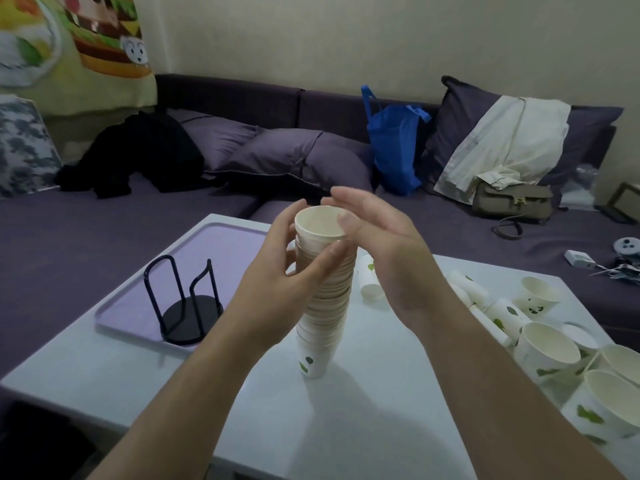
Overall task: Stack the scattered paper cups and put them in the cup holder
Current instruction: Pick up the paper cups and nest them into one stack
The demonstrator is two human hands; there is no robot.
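Note:
A tall stack of white paper cups (325, 306) with green leaf prints stands on the white table (346, 410), leaning slightly. My left hand (277, 282) grips the stack near its top, thumb in front and fingers behind. My right hand (377, 247) is beside the top cup's rim with fingers straight, its thumb touching the rim. The black wire cup holder (185, 306) stands empty on a lilac tray (138, 299) to the left. Several loose cups (550, 344) lie scattered at the right, and one lies behind the stack (369, 282).
A purple sofa runs behind the table, with cushions (277, 154), dark clothing (138, 154), a blue bag (394, 143), a light coat and a grey handbag (512, 202). Small items lie on the sofa at far right (588, 258).

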